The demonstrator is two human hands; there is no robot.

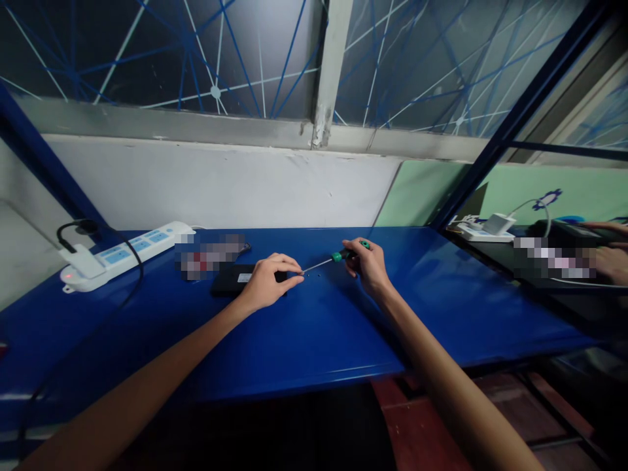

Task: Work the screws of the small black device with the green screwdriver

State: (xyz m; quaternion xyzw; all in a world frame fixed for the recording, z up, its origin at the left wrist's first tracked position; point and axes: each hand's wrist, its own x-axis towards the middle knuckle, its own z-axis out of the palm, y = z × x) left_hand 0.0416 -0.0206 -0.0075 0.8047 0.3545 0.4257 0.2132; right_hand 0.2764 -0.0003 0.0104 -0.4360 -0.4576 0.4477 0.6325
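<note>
My right hand point(367, 263) is closed round the green-and-black handle of a screwdriver point(337, 256). The shaft slants down to the left, and its tip meets the fingertips of my left hand point(271, 280). Thumb and fingers of that left hand are drawn together in a pinch at the tip; whatever sits between them is too small to make out. Under and behind the left hand lies a flat black device point(227, 280) with a white label, partly covered by the hand. Tiny dark bits, perhaps screws point(319, 275), lie on the blue table point(314, 333) just below the shaft.
A white power strip point(147, 244) with a plugged-in adapter and black cable point(140, 258) lies at the left. A blurred-out packet point(210, 257) is behind the black device. At the far right, another person's hands point(613, 255) are over a neighbouring table with a charger point(499, 224).
</note>
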